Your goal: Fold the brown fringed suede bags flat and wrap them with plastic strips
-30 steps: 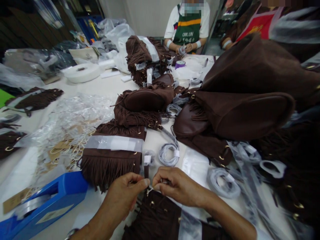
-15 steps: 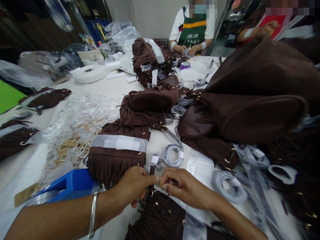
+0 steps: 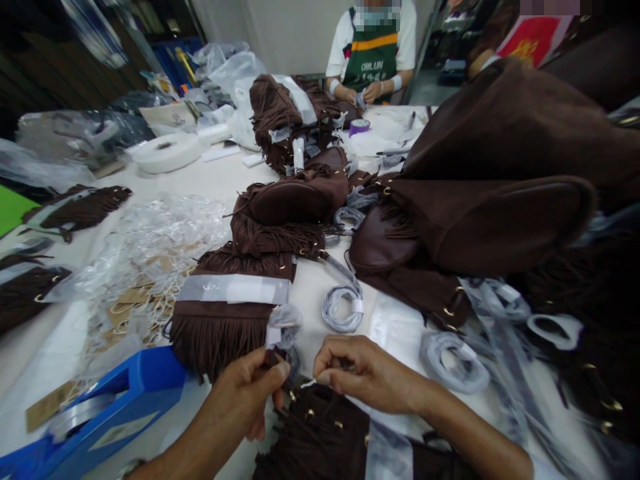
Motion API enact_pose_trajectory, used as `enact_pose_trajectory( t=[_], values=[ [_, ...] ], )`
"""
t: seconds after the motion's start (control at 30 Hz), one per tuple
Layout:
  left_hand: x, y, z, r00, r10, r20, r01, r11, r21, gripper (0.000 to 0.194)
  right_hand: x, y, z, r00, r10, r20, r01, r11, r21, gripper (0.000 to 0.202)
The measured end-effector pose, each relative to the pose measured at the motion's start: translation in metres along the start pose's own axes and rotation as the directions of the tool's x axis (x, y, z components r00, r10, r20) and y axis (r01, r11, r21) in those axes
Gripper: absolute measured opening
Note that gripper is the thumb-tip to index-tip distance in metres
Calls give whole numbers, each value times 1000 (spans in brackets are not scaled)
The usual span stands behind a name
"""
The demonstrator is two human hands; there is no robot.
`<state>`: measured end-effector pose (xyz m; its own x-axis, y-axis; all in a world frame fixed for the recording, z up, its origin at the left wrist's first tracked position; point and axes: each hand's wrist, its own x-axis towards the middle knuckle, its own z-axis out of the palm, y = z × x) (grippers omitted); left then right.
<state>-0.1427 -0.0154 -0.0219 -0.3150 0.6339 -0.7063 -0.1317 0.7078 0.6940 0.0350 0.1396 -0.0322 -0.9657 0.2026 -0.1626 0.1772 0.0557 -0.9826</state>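
Plastic-wrapped strap is pinched upright in the left hand, just left of the right hand. A thin white tie is pinched by the right fingers, pointing left toward the strap.

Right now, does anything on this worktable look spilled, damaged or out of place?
Nothing looks damaged. The table is cluttered, though: a loose heap of clear plastic bags and paper tags sprawls at the left, and brown fringed suede pieces lie piled unevenly. The left hand and right hand pinch a small wrapped strap end.
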Motion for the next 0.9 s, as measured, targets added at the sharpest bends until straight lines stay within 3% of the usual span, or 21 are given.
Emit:
enact_pose_trajectory(
  t=[0.13, 0.23, 0.9],
  values=[
    [-7, -20, 1, 988, 41, -149, -60, 990, -129, 57, 6, -4, 2, 999, -15, 50, 16, 1000, -22, 10],
    [-8, -26, 4, 979, 36, -201, -66, 987, -145, 62, 10, -5, 2, 998, -40, 54, 44, 996, -72, 11],
    [-13, -20, 9, 986, -4, -168, -36, 971, -237, 70, 22, -7, 4, 986, -116, 119, 139, 969, -207, 16]
  ],
)
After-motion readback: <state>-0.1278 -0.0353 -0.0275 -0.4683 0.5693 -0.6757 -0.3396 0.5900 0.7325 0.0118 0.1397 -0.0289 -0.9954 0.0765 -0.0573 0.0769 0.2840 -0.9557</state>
